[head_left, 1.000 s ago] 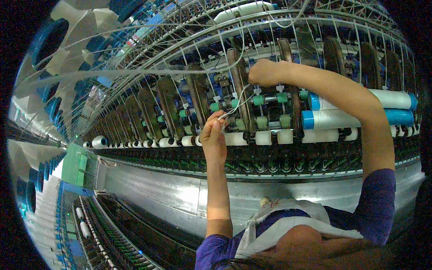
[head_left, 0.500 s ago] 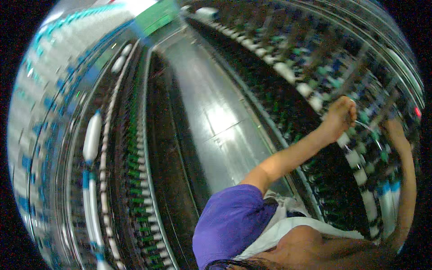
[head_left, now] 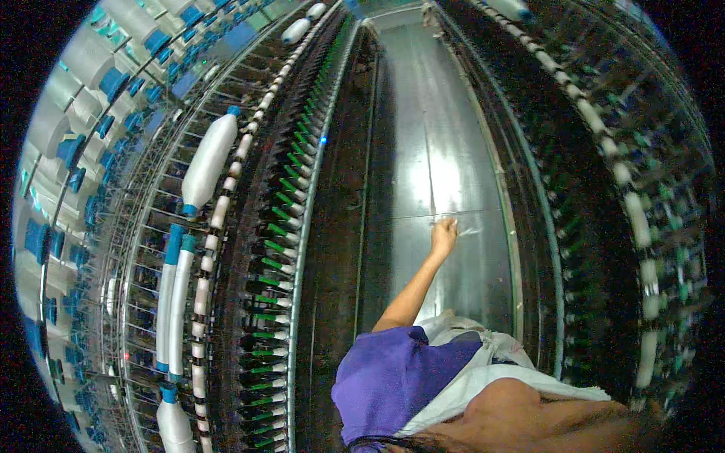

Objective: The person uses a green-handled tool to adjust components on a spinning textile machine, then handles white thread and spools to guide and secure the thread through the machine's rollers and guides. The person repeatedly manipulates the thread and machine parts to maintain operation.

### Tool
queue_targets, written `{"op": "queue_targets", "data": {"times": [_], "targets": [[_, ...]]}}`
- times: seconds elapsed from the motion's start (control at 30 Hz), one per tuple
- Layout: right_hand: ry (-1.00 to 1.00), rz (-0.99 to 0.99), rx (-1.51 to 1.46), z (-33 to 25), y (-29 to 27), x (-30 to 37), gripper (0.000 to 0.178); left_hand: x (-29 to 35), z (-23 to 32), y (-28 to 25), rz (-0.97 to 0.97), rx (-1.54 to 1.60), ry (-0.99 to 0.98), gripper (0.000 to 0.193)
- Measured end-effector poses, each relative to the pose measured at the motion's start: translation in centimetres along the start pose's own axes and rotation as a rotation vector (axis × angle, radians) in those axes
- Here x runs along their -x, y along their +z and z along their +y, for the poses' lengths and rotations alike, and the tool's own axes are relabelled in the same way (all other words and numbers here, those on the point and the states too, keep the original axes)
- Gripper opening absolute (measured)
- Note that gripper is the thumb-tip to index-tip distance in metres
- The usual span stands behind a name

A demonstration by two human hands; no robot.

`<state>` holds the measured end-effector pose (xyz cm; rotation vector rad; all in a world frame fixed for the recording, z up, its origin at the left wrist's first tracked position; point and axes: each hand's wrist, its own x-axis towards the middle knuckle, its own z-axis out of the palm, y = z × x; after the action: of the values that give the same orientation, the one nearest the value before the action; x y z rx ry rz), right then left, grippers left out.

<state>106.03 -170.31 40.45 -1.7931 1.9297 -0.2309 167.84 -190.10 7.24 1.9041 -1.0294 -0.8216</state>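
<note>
My left hand (head_left: 445,234) is out over the aisle between two rows of spinning machinery, at the end of a bare forearm below a purple sleeve (head_left: 385,370). Its fingers are closed together. A faint pale wisp shows beside the fingertips, too thin and blurred to name. The hand touches neither machine; under it lies the shiny grey floor (head_left: 423,272). My right hand is out of the picture.
Along the left machine, green-and-white bobbins (head_left: 276,264) stand in a long row beside a rail. Above them hang a fat white roving bobbin (head_left: 211,160) and slim white tubes with blue ends (head_left: 180,309). The right machine carries a line of white rollers (head_left: 638,219).
My left hand has come away from the right machine, leftward over the aisle. My right arm has left the view. The whole view has swung, bringing the left machine closer to the middle.
</note>
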Motion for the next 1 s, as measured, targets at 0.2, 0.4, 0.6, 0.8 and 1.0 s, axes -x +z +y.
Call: {"op": "queue_targets", "data": {"times": [0.2,0.4,0.6,0.8,1.0], "targets": [[-0.290,-0.118,-0.397,-11.9,17.9,-16.3,0.034,-3.3,-9.7,-5.0,-0.192,-0.958,-0.006,0.060],[-0.465,-0.396,-0.206,-25.0,26.5,-29.1,0.036,-9.9,-13.0,-10.2,0.087,-0.527,-0.032,0.031],[-0.615,-0.512,-0.018,-33.9,30.2,-44.1,0.035,-15.6,-16.5,-14.6,0.390,-0.501,-0.079,0.020],[-1.124,-0.383,0.152,-45.3,36.3,-61.1,0.033,-20.2,-15.8,-18.1,0.576,-0.738,-0.182,0.026],[-1.477,-0.454,0.255,-60.3,41.5,-68.6,0.031,-26.5,-14.6,-20.6,0.603,-0.229,-0.609,0.026]]}}
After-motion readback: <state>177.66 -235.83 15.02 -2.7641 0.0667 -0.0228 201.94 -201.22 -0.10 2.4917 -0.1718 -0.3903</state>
